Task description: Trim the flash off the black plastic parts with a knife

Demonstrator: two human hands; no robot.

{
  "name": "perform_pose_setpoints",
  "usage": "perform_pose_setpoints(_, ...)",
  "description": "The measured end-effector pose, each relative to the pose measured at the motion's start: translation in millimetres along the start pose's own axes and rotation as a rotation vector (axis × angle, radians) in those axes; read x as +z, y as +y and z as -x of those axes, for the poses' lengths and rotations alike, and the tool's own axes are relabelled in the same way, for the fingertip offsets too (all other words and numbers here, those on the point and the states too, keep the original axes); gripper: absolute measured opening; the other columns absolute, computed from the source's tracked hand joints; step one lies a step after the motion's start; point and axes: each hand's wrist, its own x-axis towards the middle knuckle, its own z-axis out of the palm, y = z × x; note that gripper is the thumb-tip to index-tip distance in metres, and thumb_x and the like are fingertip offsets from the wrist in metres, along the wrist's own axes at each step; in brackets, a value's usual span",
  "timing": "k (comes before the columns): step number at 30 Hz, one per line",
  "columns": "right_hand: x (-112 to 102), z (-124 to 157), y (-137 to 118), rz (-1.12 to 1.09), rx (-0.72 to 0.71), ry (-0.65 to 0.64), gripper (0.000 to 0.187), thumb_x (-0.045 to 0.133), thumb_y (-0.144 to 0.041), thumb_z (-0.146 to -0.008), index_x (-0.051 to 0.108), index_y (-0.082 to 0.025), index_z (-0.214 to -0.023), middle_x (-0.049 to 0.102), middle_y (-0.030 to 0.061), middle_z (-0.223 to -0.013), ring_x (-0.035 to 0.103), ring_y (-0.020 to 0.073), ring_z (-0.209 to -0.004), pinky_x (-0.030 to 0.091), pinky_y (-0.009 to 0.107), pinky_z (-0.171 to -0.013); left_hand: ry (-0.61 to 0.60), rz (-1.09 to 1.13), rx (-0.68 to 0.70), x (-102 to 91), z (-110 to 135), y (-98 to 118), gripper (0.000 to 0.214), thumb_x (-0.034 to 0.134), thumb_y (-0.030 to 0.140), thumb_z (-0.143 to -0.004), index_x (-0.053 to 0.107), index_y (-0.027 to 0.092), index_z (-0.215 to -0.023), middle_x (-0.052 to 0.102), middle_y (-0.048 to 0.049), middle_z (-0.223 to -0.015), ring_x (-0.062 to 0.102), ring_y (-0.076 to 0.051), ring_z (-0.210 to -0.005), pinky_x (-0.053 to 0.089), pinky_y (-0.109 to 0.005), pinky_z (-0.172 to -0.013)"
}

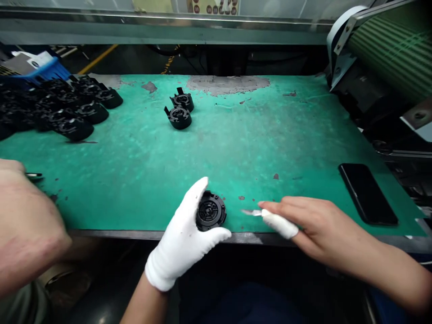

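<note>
Worn green matting covers the worktop, and right at its near edge is the action. The gloved left hand has its grip closed round a black moulded part, thumb under, forefinger over the rim, ribbed face turned up. It looks a light, stiff plastic piece to me, hard enough not to give. The rim is the sensible place to pinch it, and the fine ribs across its face seem the fragile bit. Just beside it, the bare right hand, one finger wrapped in white, pinches a small blade, tip towards the part but not touching. The front edge is close, so there's little margin there. At the left, another person's arm crowds in. A phone lies to the right. Beyond that is open mat, then two loose parts, a heap of parts far left, and a green roller hemming the right side.
</note>
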Motion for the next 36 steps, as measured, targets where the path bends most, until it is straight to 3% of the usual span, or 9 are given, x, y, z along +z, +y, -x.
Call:
perform_pose_setpoints(5, 18, -13, -36, 0.116, -0.082, -0.022, 0.052, 0.045, -0.012, -0.093, 0.055, -0.026, -0.142, 0.065, 0.002, -0.09, 0.062, 0.0219, -0.079, 0.042, 0.035, -0.064, -0.015, -0.046, 0.014, 5.5, 2, -6, 0.087, 0.077, 0.041, -0.082, 0.028, 0.032, -0.153, 0.038, -0.0044, -0.159, 0.038, -0.023, -0.148, 0.033, -0.044, -0.127)
perform_pose_setpoints(9, 25, -18, -43, 0.239, -0.057, 0.028, 0.052, 0.048, -0.013, -0.091, 0.058, -0.028, -0.14, 0.065, 0.0018, -0.088, 0.062, 0.0228, -0.078, 0.044, 0.035, -0.062, -0.008, -0.03, 0.032, 5.2, 3, -7, 0.082, 0.075, 0.034, -0.083, 0.031, 0.029, -0.152, 0.042, -0.006, -0.156, 0.041, -0.023, -0.146, 0.034, -0.044, -0.126)
perform_pose_setpoints(11, 22, -21, -32, 0.321, -0.022, 0.021, 0.054, 0.049, -0.013, -0.089, 0.059, -0.029, -0.14, 0.068, 0.0026, -0.089, 0.065, 0.0241, -0.077, 0.046, 0.035, -0.06, -0.011, -0.033, 0.036, 3.5, 3, -6, 0.082, 0.075, 0.032, -0.083, 0.03, 0.029, -0.152, 0.043, -0.006, -0.156, 0.041, -0.023, -0.146, 0.034, -0.045, -0.126)
perform_pose_setpoints(16, 0, -26, 25, 0.534, 0.391, 0.022, 0.047, 0.048, -0.018, -0.089, 0.066, -0.027, -0.132, 0.076, 0.008, -0.107, 0.073, 0.0334, -0.078, 0.047, 0.037, -0.047, -0.061, -0.041, -0.007, -1.2, 1, -2, 0.086, 0.077, 0.029, -0.079, 0.031, 0.029, -0.152, 0.043, -0.0053, -0.157, 0.041, -0.024, -0.146, 0.034, -0.046, -0.127)
perform_pose_setpoints(19, -2, -17, 32, 0.315, 0.258, 0.139, 0.045, 0.045, -0.019, -0.092, 0.062, -0.024, -0.134, 0.072, 0.0078, -0.126, 0.071, 0.0333, -0.104, 0.058, 0.044, -0.075, -0.044, -0.037, 0.02, 7.1, 0, 3, 0.087, 0.079, 0.03, -0.078, 0.033, 0.027, -0.151, 0.043, -0.0064, -0.157, 0.041, -0.024, -0.146, 0.034, -0.046, -0.127)
perform_pose_setpoints(21, 5, -9, 20, 0.121, 0.107, 0.106, 0.044, 0.043, -0.018, -0.093, 0.061, -0.022, -0.134, 0.07, 0.0082, -0.128, 0.068, 0.0285, -0.11, 0.057, 0.043, -0.088, -0.031, -0.021, 0.056, 18.6, 1, 8, 0.087, 0.079, 0.03, -0.078, 0.032, 0.026, -0.151, 0.042, -0.0064, -0.157, 0.04, -0.023, -0.147, 0.034, -0.045, -0.127)
perform_pose_setpoints(23, 14, -2, 6, 0.037, 0.018, 0.013, 0.049, 0.039, -0.014, -0.094, 0.056, -0.023, -0.139, 0.071, 0.0083, -0.119, 0.069, 0.0249, -0.102, 0.057, 0.04, -0.083, -0.016, 0.022, 0.082, 30.8, 3, 13, 0.087, 0.079, 0.029, -0.079, 0.032, 0.026, -0.151, 0.043, -0.007, -0.156, 0.042, -0.022, -0.145, 0.036, -0.043, -0.126)
perform_pose_setpoints(27, 24, 6, -2, 0.074, 0.039, -0.087, 0.061, 0.036, -0.009, -0.093, 0.046, -0.029, -0.149, 0.068, 0.0054, -0.102, 0.068, 0.0225, -0.084, 0.054, 0.037, -0.069, 0.025, 0.106, 0.037, 45.3, 3, 20, 0.089, 0.084, 0.044, -0.075, 0.037, 0.025, -0.148, 0.049, -0.0086, -0.15, 0.048, -0.024, -0.141, 0.04, -0.044, -0.123)
perform_pose_setpoints(36, 19, -7, -4, 0.139, -0.02, -0.078, 0.057, 0.046, -0.008, -0.087, 0.057, -0.025, -0.14, 0.071, 0.0034, -0.101, 0.069, 0.0219, -0.086, 0.048, 0.033, -0.066, 0.102, 0.089, 0.002, 48.9, 0, 22, 0.087, 0.085, 0.049, -0.071, 0.043, 0.026, -0.144, 0.056, -0.0098, -0.143, 0.055, -0.028, -0.133, 0.047, -0.048, -0.116)
